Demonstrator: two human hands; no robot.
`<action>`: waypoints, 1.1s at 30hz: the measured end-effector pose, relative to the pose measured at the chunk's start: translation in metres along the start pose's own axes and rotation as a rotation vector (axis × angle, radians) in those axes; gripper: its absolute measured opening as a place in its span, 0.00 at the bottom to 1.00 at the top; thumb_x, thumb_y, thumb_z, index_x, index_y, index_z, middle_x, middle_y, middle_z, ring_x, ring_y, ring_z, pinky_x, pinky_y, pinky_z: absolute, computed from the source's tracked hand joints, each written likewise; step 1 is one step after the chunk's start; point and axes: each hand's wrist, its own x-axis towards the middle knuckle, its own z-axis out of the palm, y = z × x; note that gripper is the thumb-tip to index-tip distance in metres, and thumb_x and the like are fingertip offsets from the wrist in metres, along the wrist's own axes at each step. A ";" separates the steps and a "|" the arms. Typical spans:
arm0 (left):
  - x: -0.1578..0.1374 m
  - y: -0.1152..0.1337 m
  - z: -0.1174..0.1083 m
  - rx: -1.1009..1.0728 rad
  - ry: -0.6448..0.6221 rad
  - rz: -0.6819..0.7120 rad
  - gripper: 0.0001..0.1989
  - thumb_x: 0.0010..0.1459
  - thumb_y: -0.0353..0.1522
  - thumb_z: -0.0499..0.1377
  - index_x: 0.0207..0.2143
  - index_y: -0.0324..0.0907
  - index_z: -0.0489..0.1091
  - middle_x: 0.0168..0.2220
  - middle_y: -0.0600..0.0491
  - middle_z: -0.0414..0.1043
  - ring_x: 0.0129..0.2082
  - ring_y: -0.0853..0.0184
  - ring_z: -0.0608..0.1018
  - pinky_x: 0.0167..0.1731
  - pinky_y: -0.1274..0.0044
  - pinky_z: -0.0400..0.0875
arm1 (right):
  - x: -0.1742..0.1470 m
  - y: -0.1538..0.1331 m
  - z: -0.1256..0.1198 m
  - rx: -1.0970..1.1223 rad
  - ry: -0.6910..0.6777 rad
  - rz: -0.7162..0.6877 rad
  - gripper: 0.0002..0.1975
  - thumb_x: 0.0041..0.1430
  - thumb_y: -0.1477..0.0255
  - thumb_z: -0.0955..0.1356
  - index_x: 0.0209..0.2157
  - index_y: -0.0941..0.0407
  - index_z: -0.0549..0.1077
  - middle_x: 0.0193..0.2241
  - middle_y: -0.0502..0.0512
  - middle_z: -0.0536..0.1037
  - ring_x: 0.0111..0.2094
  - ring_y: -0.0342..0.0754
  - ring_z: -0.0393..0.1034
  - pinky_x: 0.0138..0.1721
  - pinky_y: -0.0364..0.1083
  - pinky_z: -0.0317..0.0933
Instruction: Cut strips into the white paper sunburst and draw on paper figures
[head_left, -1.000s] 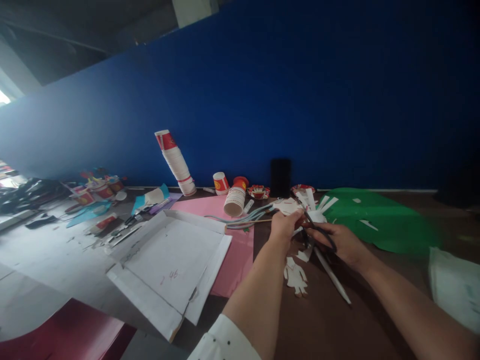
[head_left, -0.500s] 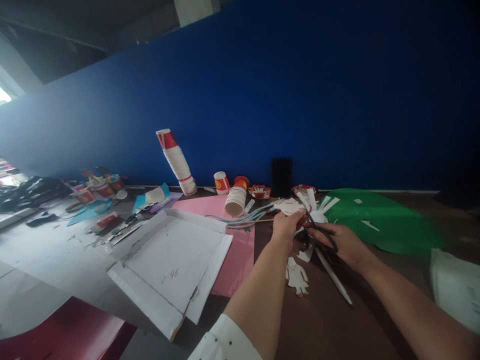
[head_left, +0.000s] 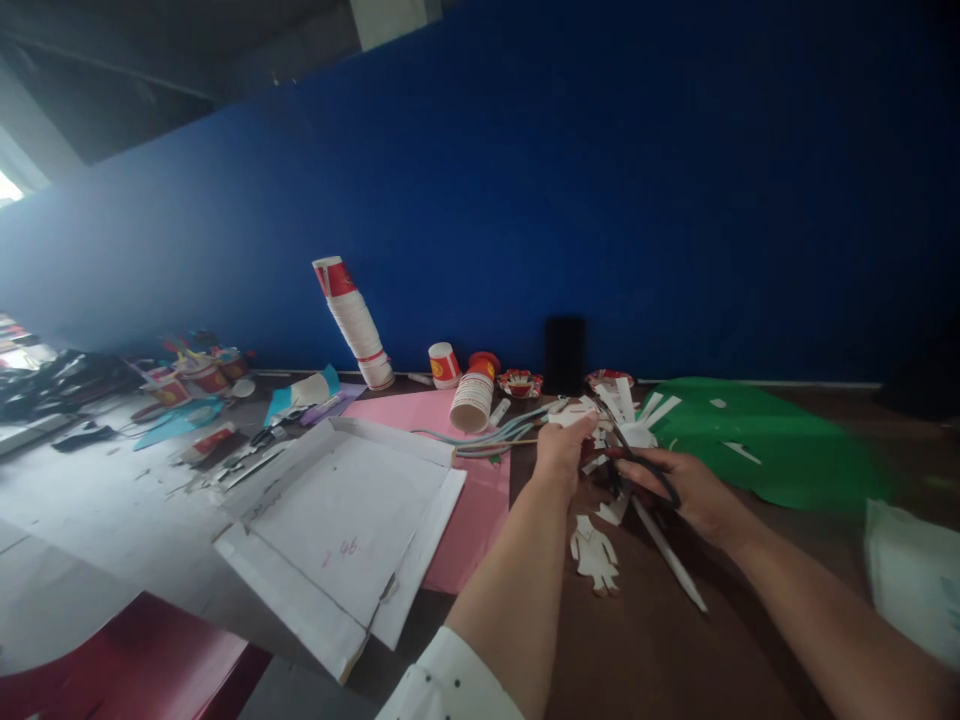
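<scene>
My left hand (head_left: 561, 450) is closed on a white paper cutout (head_left: 571, 412), its thumb pressed on top. Dark-handled scissors (head_left: 654, 474) are in my right hand (head_left: 694, 490), fingers through the loops. Their blades point up and left, close to the cutout; whether they touch it I cannot tell. Below my hands a white figure-shaped cutout (head_left: 594, 556) lies flat on the brown table. A white pencil-like stick (head_left: 671, 560) lies slanted under my right hand. Just behind the scissors stands a fan of white paper strips (head_left: 637, 425).
A white box lid (head_left: 352, 530) rests on pink paper (head_left: 472, 540) to the left. Paper cups (head_left: 471, 400) and a tall leaning cup stack (head_left: 356, 325) stand near the blue partition (head_left: 525, 200). Green paper (head_left: 772, 445) lies at the right. A dark phone-like slab (head_left: 564, 355) leans at the back.
My left hand has shifted slightly left and down with the white cutout, leaving a wider gap to the scissors. My right hand stays almost in place.
</scene>
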 end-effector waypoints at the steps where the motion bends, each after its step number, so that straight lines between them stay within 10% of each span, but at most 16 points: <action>1: 0.001 -0.001 0.000 -0.001 -0.007 0.005 0.18 0.38 0.38 0.72 0.29 0.38 0.73 0.23 0.56 0.70 0.21 0.73 0.68 0.27 0.76 0.69 | 0.000 0.000 0.000 -0.004 -0.002 -0.005 0.27 0.50 0.49 0.72 0.42 0.55 0.84 0.18 0.51 0.73 0.21 0.47 0.64 0.22 0.44 0.57; 33: -0.004 -0.005 0.008 -0.081 0.014 -0.038 0.15 0.38 0.32 0.69 0.32 0.39 0.76 0.28 0.55 0.74 0.25 0.72 0.73 0.28 0.80 0.65 | -0.007 -0.013 0.003 0.076 0.113 0.018 0.29 0.48 0.48 0.73 0.40 0.58 0.84 0.16 0.48 0.68 0.21 0.44 0.59 0.22 0.44 0.53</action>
